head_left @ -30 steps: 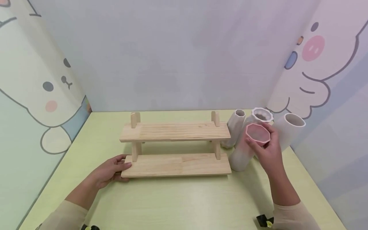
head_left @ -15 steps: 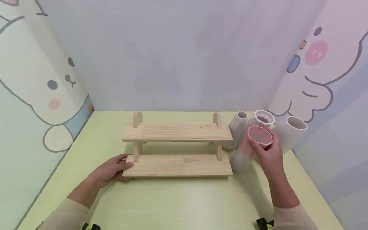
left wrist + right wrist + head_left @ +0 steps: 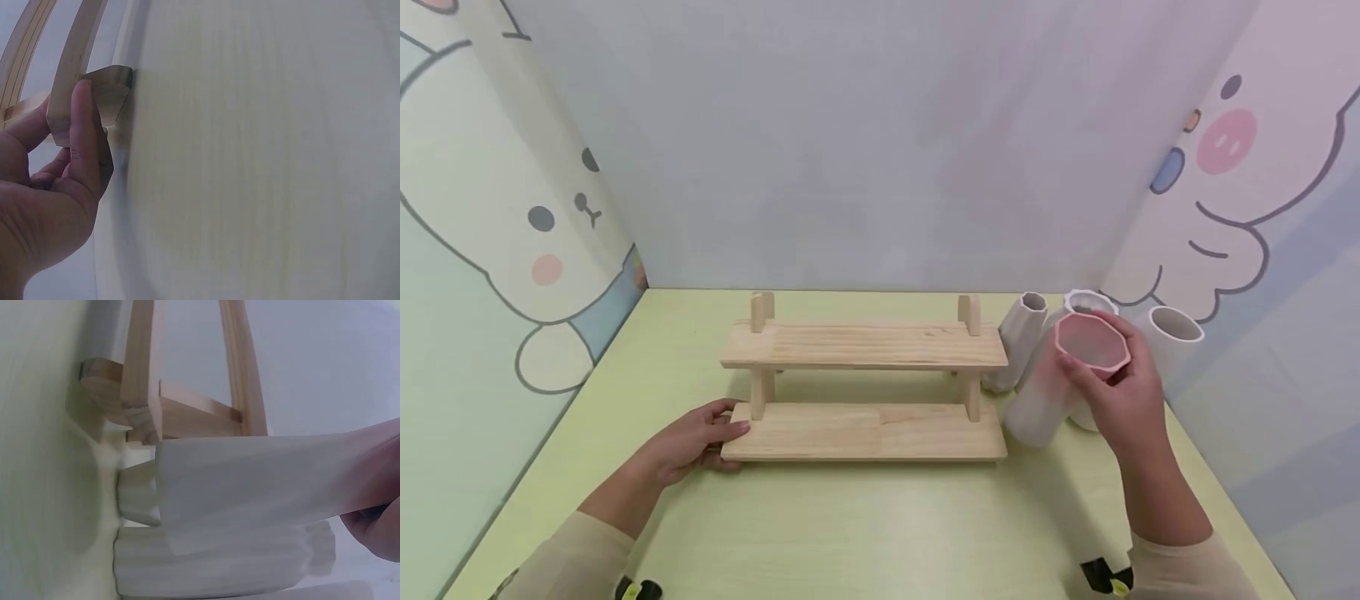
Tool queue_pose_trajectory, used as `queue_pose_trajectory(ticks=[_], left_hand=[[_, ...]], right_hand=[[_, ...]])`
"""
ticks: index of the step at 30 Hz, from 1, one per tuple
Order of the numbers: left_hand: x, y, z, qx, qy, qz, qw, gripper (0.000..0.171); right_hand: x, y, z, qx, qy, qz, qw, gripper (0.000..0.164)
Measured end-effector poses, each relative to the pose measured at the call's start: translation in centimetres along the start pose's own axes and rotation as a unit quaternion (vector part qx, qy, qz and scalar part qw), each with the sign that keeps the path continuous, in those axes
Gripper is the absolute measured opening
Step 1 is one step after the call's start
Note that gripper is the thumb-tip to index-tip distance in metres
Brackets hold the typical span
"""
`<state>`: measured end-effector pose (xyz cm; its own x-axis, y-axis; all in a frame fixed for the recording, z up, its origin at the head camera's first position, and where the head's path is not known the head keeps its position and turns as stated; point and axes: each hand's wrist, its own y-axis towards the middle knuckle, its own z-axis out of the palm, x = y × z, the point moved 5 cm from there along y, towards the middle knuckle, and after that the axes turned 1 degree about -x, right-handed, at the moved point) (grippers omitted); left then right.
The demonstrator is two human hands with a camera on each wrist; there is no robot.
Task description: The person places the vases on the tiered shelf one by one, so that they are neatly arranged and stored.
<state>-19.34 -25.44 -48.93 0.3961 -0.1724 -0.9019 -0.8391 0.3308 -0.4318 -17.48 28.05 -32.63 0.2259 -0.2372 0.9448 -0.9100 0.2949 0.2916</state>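
My left hand (image 3: 688, 446) grips the left end of the lower board of a two-tier wooden rack (image 3: 865, 433), thumb on top and fingers underneath. The left wrist view shows those fingers around the board end (image 3: 62, 119). My right hand (image 3: 1123, 387) holds a faceted vase (image 3: 1048, 396), pink at the top and white below, by its upper part. It leans with its mouth toward me and to the right. In the right wrist view the vase's base (image 3: 169, 500) hangs off the tabletop, close to the rack's right end.
Behind the held vase stand several white vases: a narrow-necked one (image 3: 1018, 342), one with a scalloped rim (image 3: 1086, 298), and a wide-mouthed one (image 3: 1180, 337) at the right. The pale table (image 3: 850, 533) meets a grey back wall (image 3: 865, 167) and printed side walls.
My right hand has shifted a little right and upward with the pink-and-white vase. The left hand keeps its grip on the rack, and the head view has moved slightly.
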Motion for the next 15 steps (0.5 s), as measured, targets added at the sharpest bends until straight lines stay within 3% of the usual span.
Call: queue_pose_trajectory(ticks=[11,15], left_hand=[[-0.2,-0.3,0.0,-0.002,0.000,0.004,1.0000,0.071],[-0.1,-0.3,0.1,-0.001,-0.002,0.006,1.0000,0.071]], right_hand=[[4.0,-1.2,4.9,0.113,0.026,-0.052,0.992,0.067],[4.9,-1.7,6.6,0.135,0.023,-0.053,0.989,0.068]])
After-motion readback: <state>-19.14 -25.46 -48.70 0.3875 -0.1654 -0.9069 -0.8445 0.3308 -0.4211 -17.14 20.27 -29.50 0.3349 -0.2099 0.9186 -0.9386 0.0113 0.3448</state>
